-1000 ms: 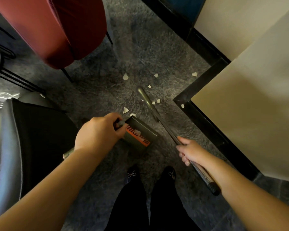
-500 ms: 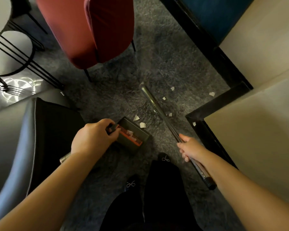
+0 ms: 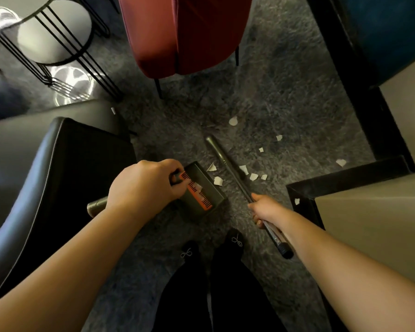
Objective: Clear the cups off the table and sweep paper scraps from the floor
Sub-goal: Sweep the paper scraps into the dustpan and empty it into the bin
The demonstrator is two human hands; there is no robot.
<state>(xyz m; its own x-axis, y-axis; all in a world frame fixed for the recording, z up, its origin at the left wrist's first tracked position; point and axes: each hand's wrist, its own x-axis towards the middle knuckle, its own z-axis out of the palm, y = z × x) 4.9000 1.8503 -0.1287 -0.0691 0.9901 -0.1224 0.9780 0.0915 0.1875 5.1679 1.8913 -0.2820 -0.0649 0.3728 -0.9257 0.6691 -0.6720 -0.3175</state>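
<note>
Several white paper scraps (image 3: 218, 180) lie scattered on the grey carpet (image 3: 285, 92) in the middle of the view. My left hand (image 3: 144, 185) grips the handle of a dark green dustpan (image 3: 203, 191) with an orange comb edge, its mouth facing the scraps; a scrap or two lie inside it. My right hand (image 3: 265, 209) grips the long metal handle of the broom (image 3: 228, 164), whose narrow head points away from me among the scraps. No cups are in view.
A red chair (image 3: 185, 32) stands ahead, a black chair (image 3: 46, 188) to my left, a wire-legged side table (image 3: 46, 37) at the far left. A beige table with a black frame (image 3: 345, 173) fills the right. My black trouser legs and shoes (image 3: 235, 240) are below.
The view has shifted forward a little. The broom head has swung left and nearer the dustpan, drawing scraps closer to its mouth. Both hands keep their grips.
</note>
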